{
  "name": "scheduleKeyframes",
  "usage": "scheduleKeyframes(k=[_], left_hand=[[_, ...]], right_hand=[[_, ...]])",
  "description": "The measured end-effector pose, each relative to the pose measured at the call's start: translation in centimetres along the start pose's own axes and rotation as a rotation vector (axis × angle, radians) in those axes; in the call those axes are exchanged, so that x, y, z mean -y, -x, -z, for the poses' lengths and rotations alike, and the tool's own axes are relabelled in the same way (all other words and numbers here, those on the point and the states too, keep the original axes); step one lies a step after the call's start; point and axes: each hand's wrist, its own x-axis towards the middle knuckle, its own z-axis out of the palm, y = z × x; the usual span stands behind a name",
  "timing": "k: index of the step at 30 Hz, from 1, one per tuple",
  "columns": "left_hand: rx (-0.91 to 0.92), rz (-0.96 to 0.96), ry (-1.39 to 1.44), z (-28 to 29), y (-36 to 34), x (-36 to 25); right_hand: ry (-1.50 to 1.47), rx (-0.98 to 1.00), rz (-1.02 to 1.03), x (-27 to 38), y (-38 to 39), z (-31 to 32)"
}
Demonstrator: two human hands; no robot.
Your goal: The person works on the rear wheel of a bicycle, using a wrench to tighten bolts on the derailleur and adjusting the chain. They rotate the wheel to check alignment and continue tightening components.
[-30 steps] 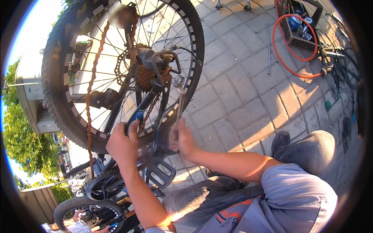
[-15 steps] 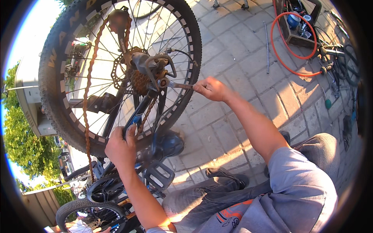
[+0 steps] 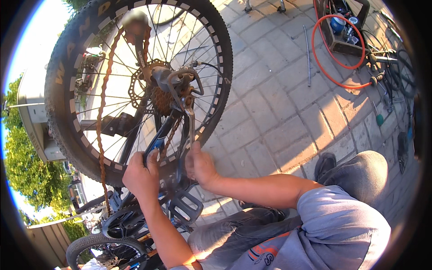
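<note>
My right hand is closed around the lower end of a metal wrench. The wrench's head sits at the axle nut in the middle of a bicycle's rear wheel. My left hand grips a dark frame tube below the hub, thumb uppermost. Beside the axle are the rear derailleur and a rusty sprocket cassette. A rusty chain hangs down the wheel's left side to the chainring. The nut itself is mostly hidden by the wrench head.
A black pedal sticks out below my hands. On the paving lies a thin metal rod. At the upper right, an orange hose loops past a toolbox, near scattered tools. Another bicycle's wheel shows at the lower left.
My right hand has swung the wrench's free end down and left, from pointing right to pointing down toward me. My left hand stays on the frame tube.
</note>
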Motion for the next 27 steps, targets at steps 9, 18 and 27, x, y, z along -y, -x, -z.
scheduleKeyframes(k=[9,18,27], left_hand=[[0.075,0.050,0.008,0.0,-0.3,0.0],[0.070,0.058,0.025,0.1,-0.3,-0.1],[0.079,0.056,0.022,0.3,-0.5,-0.7]], right_hand=[[1.054,0.076,0.649,7.1,-4.6,11.5],[1.516,0.167,0.696,18.6,-6.9,12.7],[1.118,0.265,0.612,11.9,-8.0,13.2]])
